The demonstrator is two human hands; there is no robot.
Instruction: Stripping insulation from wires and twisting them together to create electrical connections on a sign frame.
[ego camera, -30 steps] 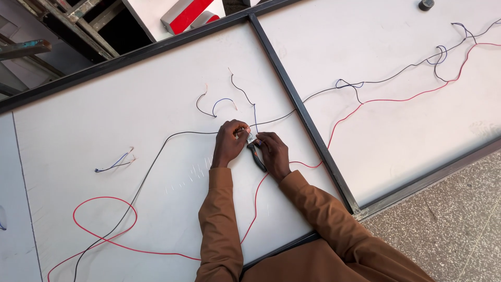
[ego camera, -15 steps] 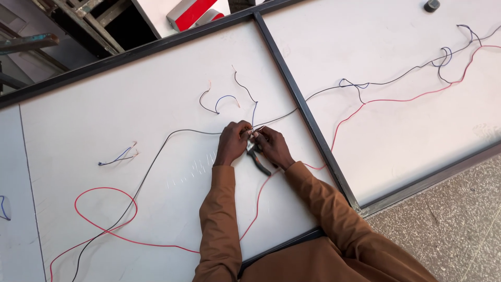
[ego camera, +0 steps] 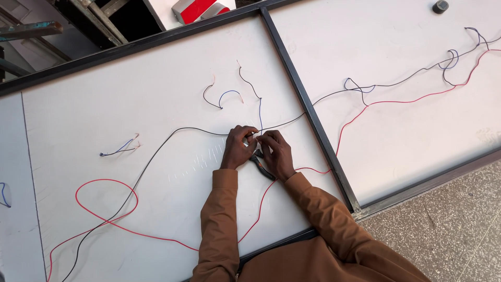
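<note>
The left hand (ego camera: 237,148) and right hand (ego camera: 276,154) meet fingertip to fingertip on the white panel (ego camera: 130,94), both pinched closed on the black wire (ego camera: 172,134) where it crosses beside the dark frame bar (ego camera: 308,109). Black-handled pliers (ego camera: 262,168) lie under the right palm, and a red wire (ego camera: 104,219) loops well to the left.

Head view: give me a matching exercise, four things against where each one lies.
Things:
1. small round black object
2. short loose blue wire piece
3. red-handled pliers
4. big loop of thin red wire

Places:
A. under the right hand
B. lower left of the left white panel
C. top edge of the right white panel
D. left of the left hand, mid-panel

Pairs: 1-C, 2-D, 3-A, 4-B
</note>
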